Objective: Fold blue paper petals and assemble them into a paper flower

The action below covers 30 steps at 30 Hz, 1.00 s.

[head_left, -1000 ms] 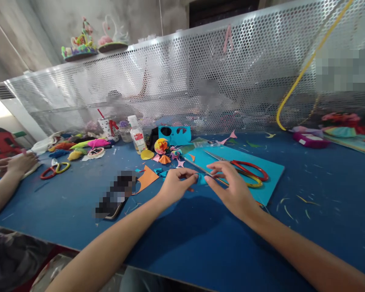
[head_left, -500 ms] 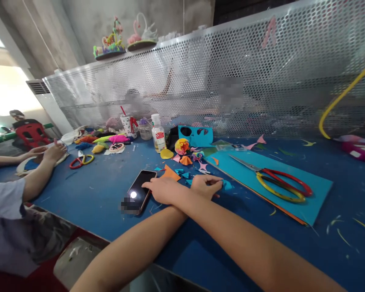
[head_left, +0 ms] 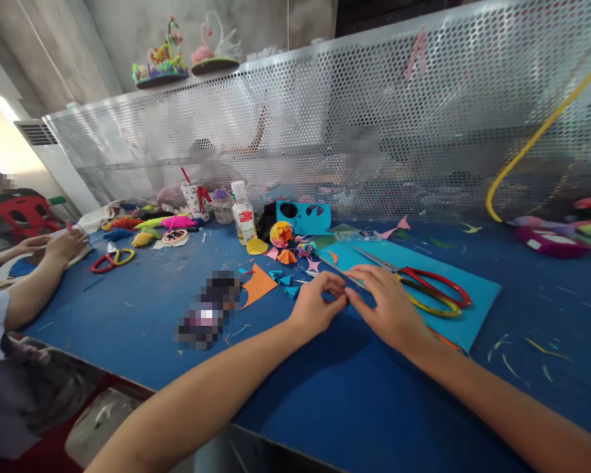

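Observation:
Over the blue table, my left hand is closed in a pinch. The small blue paper piece seen at its fingertips a moment earlier is now hidden by my fingers. Curved in from the right, my right hand brings its thumb and fingertips against the left fingertips; what lies between them I cannot make out. Behind my right hand lies a light blue sheet, with red-and-yellow scissors on top. Small folded blue paper pieces and an orange paper piece lie left of my left hand.
A blurred-out phone lies on the left. Behind are a paper flower, a clear bottle, a patterned cup and a perforated metal screen. At far left, a co-worker's hands work near other scissors.
My right hand has left the phone, uncrossed from over my left arm and come to meet my left fingertips. The blue paper piece has gone out of sight. The view has shifted slightly right.

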Each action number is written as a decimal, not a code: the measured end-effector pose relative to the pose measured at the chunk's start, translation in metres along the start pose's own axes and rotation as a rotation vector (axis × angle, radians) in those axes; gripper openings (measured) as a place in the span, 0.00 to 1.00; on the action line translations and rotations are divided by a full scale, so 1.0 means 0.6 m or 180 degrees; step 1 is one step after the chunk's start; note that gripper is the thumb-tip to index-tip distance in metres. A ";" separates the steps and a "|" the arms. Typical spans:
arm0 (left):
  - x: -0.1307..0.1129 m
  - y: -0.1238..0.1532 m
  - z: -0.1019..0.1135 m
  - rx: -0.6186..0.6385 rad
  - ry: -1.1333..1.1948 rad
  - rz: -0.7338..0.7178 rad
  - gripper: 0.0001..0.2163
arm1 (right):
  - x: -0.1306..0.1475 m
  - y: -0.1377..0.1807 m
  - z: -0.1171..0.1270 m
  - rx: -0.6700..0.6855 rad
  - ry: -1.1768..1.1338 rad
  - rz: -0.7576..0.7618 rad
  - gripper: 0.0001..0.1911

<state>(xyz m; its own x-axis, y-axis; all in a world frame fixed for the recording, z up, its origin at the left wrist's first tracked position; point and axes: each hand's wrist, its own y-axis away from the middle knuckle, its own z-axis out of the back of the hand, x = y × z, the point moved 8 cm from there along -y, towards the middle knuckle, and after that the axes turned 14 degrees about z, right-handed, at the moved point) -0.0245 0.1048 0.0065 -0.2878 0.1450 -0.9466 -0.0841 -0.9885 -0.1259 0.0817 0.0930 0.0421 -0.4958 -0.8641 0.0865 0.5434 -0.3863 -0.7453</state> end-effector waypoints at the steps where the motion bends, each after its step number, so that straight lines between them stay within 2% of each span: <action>1: -0.003 0.001 -0.004 0.0033 -0.0012 -0.0004 0.08 | -0.012 0.011 0.003 0.0006 -0.0074 -0.0073 0.12; 6: -0.007 -0.008 -0.007 -0.0013 -0.0051 -0.0036 0.08 | -0.038 0.023 0.011 0.0078 -0.0549 -0.0358 0.07; 18: -0.025 -0.006 -0.014 -0.0097 -0.0434 -0.0058 0.10 | -0.035 0.012 0.036 0.0116 -0.0708 -0.0346 0.06; 24: -0.031 -0.005 -0.022 0.0024 -0.0656 -0.0099 0.08 | -0.033 0.010 0.039 0.0183 -0.0656 -0.0253 0.06; 30: -0.035 -0.003 -0.031 0.0233 -0.0858 -0.0115 0.07 | -0.037 0.016 0.034 0.0514 -0.0719 -0.0169 0.04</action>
<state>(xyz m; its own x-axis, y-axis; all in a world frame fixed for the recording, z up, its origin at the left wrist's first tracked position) -0.0004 0.1029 0.0207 -0.5258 0.1963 -0.8276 -0.1648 -0.9781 -0.1272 0.1120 0.1017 0.0466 -0.3727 -0.8843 0.2812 0.6307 -0.4637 -0.6223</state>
